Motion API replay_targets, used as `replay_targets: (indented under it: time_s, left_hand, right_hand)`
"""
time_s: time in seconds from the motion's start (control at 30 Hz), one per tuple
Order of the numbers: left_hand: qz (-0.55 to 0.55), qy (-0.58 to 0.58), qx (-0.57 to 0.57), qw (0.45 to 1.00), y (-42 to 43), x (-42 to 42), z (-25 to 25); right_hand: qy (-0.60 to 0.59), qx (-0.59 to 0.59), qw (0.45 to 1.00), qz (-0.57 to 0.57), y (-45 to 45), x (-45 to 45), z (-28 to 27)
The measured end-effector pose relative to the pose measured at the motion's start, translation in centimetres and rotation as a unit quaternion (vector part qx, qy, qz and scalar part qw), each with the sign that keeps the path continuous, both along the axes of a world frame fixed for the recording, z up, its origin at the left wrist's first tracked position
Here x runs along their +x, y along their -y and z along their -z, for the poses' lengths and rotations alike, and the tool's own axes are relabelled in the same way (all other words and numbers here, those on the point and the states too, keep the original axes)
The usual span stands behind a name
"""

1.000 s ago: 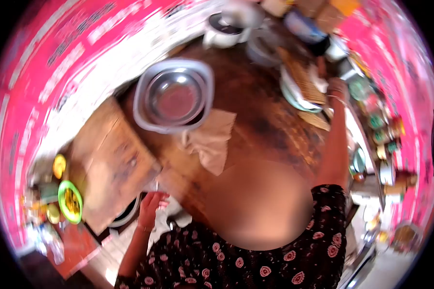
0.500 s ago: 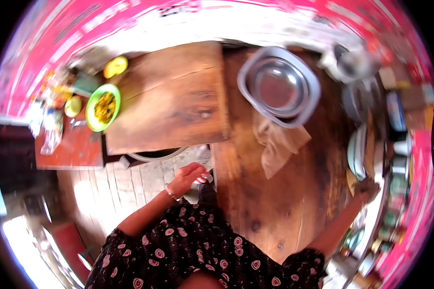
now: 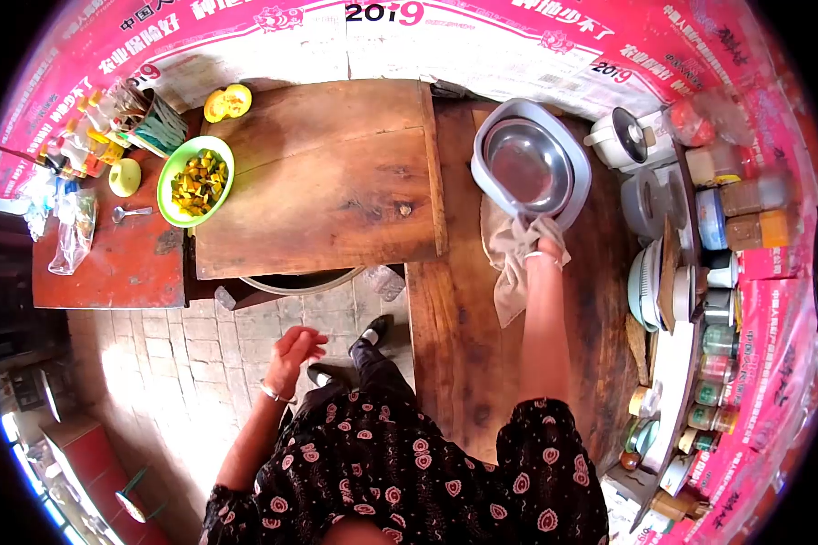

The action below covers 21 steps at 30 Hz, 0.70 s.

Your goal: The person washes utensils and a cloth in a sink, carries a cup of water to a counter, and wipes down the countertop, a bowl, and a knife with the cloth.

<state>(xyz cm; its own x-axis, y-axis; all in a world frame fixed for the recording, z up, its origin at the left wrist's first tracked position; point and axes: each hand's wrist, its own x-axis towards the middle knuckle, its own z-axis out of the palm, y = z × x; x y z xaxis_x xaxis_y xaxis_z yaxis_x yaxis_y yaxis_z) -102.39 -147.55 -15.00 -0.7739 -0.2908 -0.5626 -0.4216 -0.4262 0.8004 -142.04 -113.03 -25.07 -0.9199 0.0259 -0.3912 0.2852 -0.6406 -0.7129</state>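
Note:
My right hand (image 3: 549, 249) is closed on a beige cloth (image 3: 512, 289) that lies bunched on the wooden table just in front of a grey-blue plastic basin (image 3: 578, 186). A shiny metal bowl (image 3: 525, 163) sits inside that basin. The cloth's upper folds touch the basin's near rim, and my fingertips are partly hidden in the fabric. Over the floor to the left, my left hand (image 3: 294, 352) hangs with fingers loosely bent and nothing in it.
A cutting board (image 3: 327, 182) covers the table's left part, with a halved pumpkin (image 3: 227, 104) behind. A green bowl (image 3: 166, 186) of pumpkin chunks stands at its left. Dishes (image 3: 646, 286) and jars (image 3: 720, 341) line the right-hand shelf. A spoon (image 3: 133, 213) lies left.
My right hand has moved from the shelf at the right to the cloth and grasped it, bunching it up. My left hand has shifted left and lower in the view.

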Motion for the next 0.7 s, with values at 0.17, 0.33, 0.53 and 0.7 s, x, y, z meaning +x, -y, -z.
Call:
replay_targets:
  time_s: [0.17,0.33,0.53,0.7]
  left_hand:
    - [-0.058,0.047,-0.04,0.996,1.0,4.3,0.5]
    - [-0.076,0.039,0.025,0.996,-0.1,5.2,1.9]
    - [0.016,-0.001,-0.025,1.0,1.8,4.4,1.7]
    - [-0.001,-0.033,-0.036,0.999,4.3,6.5,1.3]
  right_hand:
    - [-0.094,0.16,0.981,0.058,-0.8,-5.7,-1.9]
    - [-0.088,0.301,0.949,0.027,5.9,1.4,-6.9]
    - [0.018,0.203,0.932,-0.299,10.8,9.1,-8.4]
    - [-0.011,0.011,0.903,-0.43,16.9,19.1,-16.9]
